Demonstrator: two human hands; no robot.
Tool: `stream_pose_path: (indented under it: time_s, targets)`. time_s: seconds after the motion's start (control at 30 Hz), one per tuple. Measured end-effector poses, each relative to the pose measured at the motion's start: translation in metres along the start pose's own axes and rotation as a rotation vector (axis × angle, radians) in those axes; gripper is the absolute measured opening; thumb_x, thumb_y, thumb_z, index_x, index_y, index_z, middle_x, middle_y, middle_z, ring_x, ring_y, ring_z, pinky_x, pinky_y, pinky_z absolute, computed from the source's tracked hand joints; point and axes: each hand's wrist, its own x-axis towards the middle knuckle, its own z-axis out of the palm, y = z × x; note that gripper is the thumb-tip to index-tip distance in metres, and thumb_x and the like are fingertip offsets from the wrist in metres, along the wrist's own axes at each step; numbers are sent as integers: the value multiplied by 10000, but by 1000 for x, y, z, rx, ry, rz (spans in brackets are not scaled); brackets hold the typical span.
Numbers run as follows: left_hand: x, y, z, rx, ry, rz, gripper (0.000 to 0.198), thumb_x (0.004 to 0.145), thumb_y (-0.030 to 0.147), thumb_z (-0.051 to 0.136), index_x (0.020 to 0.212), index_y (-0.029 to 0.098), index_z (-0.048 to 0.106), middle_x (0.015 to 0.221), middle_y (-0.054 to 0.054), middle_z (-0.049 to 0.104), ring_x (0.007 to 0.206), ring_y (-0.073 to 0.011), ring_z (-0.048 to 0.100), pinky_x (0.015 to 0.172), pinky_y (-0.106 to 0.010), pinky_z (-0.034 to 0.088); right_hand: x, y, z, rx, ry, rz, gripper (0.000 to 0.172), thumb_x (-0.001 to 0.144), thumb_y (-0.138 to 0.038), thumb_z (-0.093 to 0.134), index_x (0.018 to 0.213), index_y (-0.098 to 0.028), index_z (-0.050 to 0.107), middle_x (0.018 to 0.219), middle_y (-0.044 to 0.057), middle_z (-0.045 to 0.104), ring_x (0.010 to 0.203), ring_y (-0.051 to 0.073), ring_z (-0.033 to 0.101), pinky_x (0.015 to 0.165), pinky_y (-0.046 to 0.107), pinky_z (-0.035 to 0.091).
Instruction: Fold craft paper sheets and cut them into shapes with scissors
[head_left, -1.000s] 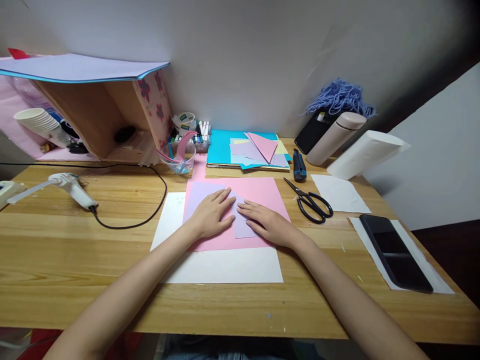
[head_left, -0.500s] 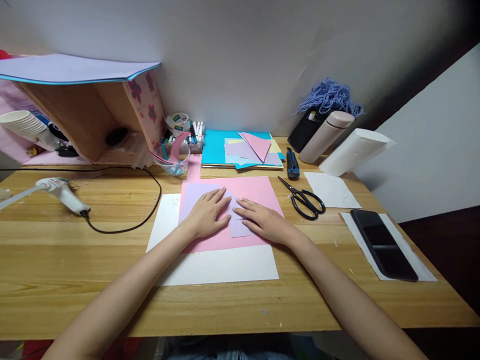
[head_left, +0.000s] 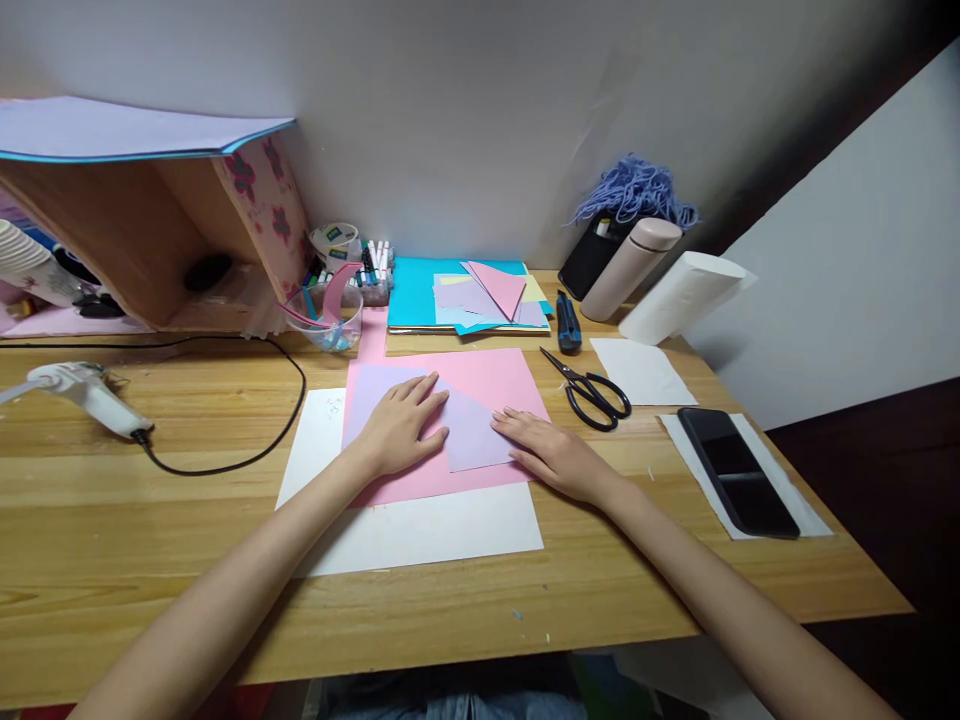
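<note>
A lilac paper piece [head_left: 476,440] lies on a pink sheet [head_left: 491,375], which rests over a white sheet [head_left: 450,530] on the wooden table. My left hand [head_left: 401,425] lies flat on the lilac paper's left part, fingers spread. Over its right part rests my right hand [head_left: 551,450], palm down, fingers stretched toward the left and fingertips on the paper. Neither hand grips anything. Parts of the lilac paper are hidden under both hands.
Black scissors [head_left: 592,390] and a blue cutter [head_left: 568,323] lie right of the papers. A phone [head_left: 739,470] is further right. Behind stand a blue folder [head_left: 412,290], a bottle [head_left: 631,270] and a cup [head_left: 330,325]. A glue gun [head_left: 94,400] with its cord lies left.
My right hand has slid to the right across the lilac paper, away from my left hand, uncovering more of it. The whole view has shifted a little.
</note>
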Motion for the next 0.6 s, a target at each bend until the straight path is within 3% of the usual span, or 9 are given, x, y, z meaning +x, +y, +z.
stream_pose_path:
  time_s: [0.1, 0.2, 0.43, 0.6]
  targets:
    - [0, 0, 0, -1, 0, 1, 492, 821, 414, 435, 1269, 212, 440, 1427, -76, 319, 1267, -271, 322, 1028, -437, 288, -3, 1, -4, -27, 54, -11, 365, 903, -263, 394, 1243, -188, 504, 1243, 82, 556, 1214, 210, 446, 1039, 436, 345]
    - [0, 0, 0, -1, 7, 1, 489, 817, 406, 444, 1269, 218, 436, 1427, -76, 318, 1268, -268, 322, 1027, -438, 288, 14, -2, -8, -46, 114, -37, 321, 912, -248, 363, 1160, -194, 558, 1140, 69, 625, 1131, 201, 523, 1026, 442, 353]
    - [-1, 0, 0, 2, 26, 10, 480, 823, 390, 436, 1260, 191, 441, 1424, -102, 319, 1266, -274, 323, 1025, -447, 290, 82, -9, 5, -55, 97, -75, 313, 910, -269, 374, 1185, -164, 479, 1186, 88, 579, 1104, 196, 514, 995, 408, 351]
    - [-1, 1, 0, -22, 39, 7, 436, 816, 387, 443, 1208, 199, 476, 1414, -93, 337, 1261, -275, 328, 1021, -456, 297, 97, -10, 16, -28, 110, -84, 249, 891, -260, 402, 1104, -168, 492, 1123, 107, 582, 1053, 214, 520, 909, 386, 407]
